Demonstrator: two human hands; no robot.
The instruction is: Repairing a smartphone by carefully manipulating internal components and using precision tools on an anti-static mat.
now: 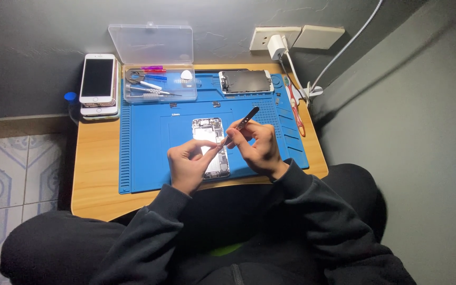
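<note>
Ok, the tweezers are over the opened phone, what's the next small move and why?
Probably lower the tweezers tip a little onto the opened phone: the right hand holds them angled at its upper edge, and the left hand already rests on the phone.

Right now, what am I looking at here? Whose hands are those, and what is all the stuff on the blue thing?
There is no machine here. A person wears a camera on their head, so you look down at their own two hands. They sit at a small wooden table with a blue work mat on it. On the mat lies an opened phone with its insides showing. The left hand rests on the phone. The right hand holds thin tweezers pointed at it. Farther back lie the phone's removed screen, a clear box of small tools with its lid up, and a stack of phones. A charger sits in the wall socket.
</note>
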